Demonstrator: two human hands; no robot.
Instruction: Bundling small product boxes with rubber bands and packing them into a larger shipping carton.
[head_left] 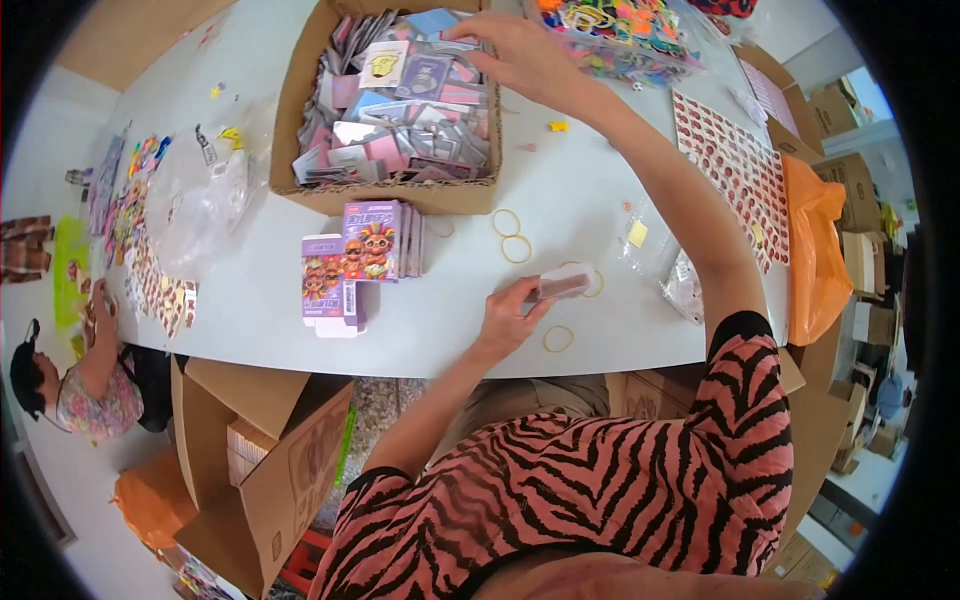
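My left hand (508, 318) is closed on a small pack (566, 282) with a brownish side and a pale, shiny end, held above the near part of the white table (430, 335). My right hand (528, 58) reaches over the far right corner of a cardboard box (385, 200). Its fingers are stretched out and apart, close to a light-blue packet (432, 20). Many flat packets in clear wrap (405, 120), pink, grey and white, fill the box. Several yellow rubber bands (515, 249) lie on the table around the held pack.
Purple printed cartons (372, 240) stand in front of the box. A clear bin of colourful trinkets (620, 40) is at the far right, near a sticker sheet (725, 165) and an orange bag (812, 250). At left, a person (85, 385) works beside plastic bags (195, 215).
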